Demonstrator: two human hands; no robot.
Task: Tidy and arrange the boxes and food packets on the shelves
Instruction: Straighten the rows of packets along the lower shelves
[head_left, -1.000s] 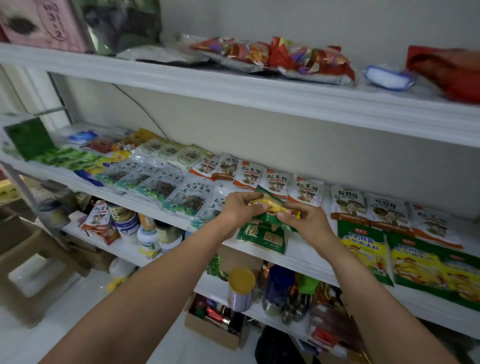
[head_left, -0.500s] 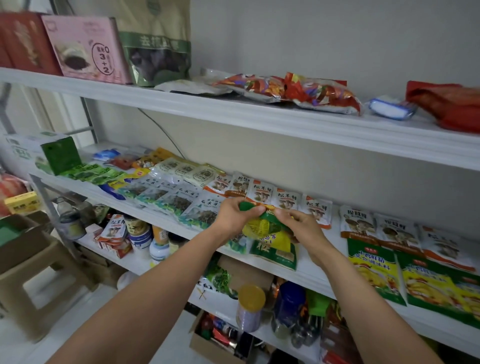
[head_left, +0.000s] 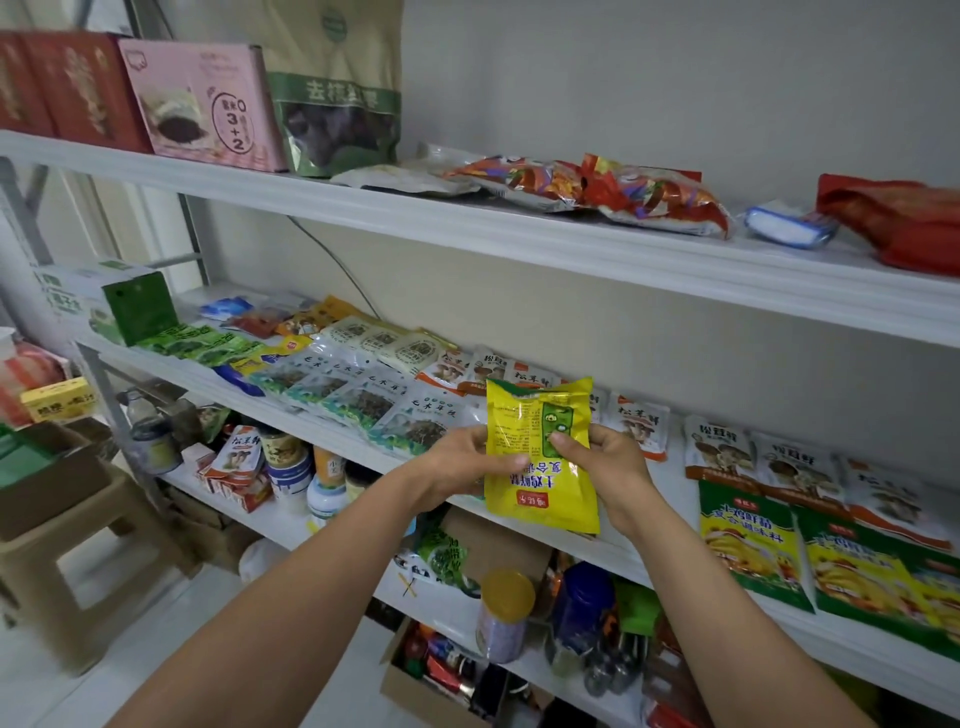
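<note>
Head view: two bare forearms reach up to a white rack of shelves against a plain wall
Yellow packet (head_left: 543, 499): shiny seasoning packet with a green patch, held upright with its printing upside down, lifted clear in front of the middle shelf (head_left: 672, 488)
Left hand (head_left: 457, 462): grips the yellow packet's left edge, thumb lying across the front, the rest hidden behind it
Right hand (head_left: 608, 462): grips the yellow packet's right edge, fingers (head_left: 563, 441) curled, thumb tip pressed on the green patch
Right of the yellow packet: green-and-yellow packets (head_left: 748, 545) lie flat at the shelf front, with mushroom packets (head_left: 719, 452) in a row behind them
Left of the yellow packet: black fungus packets (head_left: 363, 400) with clear windows overlap in a row; farther left lie bright green packets (head_left: 182, 343) and a green box (head_left: 137, 312)
Above the yellow packet: top shelf (head_left: 519, 239) carries red boxes (head_left: 67, 88), a pink box (head_left: 208, 109), a tall green-and-tan pouch (head_left: 337, 98) and red snack bags (head_left: 660, 200) lying flat
Below the yellow packet: yellow-lidded jar (head_left: 506, 597) and blue jar (head_left: 582, 603) stand side by side on the lower shelf (head_left: 291, 519); an open cardboard box (head_left: 410, 686) sits under them
Far left of the yellow packet: beige plastic stool (head_left: 62, 540) on the floor
</note>
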